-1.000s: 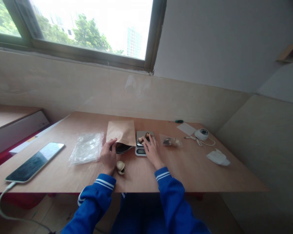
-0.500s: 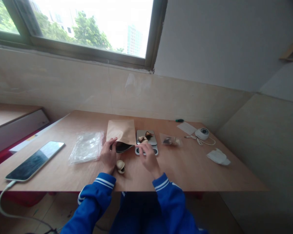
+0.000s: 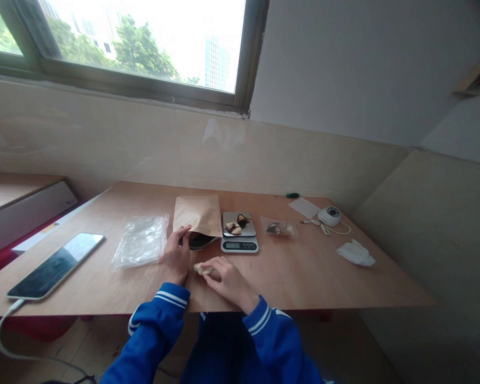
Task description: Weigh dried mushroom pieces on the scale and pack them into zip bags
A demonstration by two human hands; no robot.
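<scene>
My left hand (image 3: 178, 253) grips the near, open edge of a brown paper pouch (image 3: 198, 213), whose dark mouth faces me. My right hand (image 3: 226, 277) is closed on a pale dried piece (image 3: 202, 269) at the table's near side, partly covered by my fingers; its exact kind I cannot make out. Just right of the pouch stands a small digital scale (image 3: 240, 245). On its plate lie pale dried pieces (image 3: 234, 228) and a dark dried piece (image 3: 244, 220).
A stack of clear plastic bags (image 3: 142, 242) and a charging phone (image 3: 56, 266) lie to the left. Rightward are a filled clear bag (image 3: 279, 228), a white camera (image 3: 328, 216) with its cable, a paper sheet (image 3: 304, 208), a crumpled tissue (image 3: 356, 252) and a green object (image 3: 293, 196).
My right hand has moved from in front of the scale down and left, and has taken hold of the pale piece on the table. The left hand stays at the pouch.
</scene>
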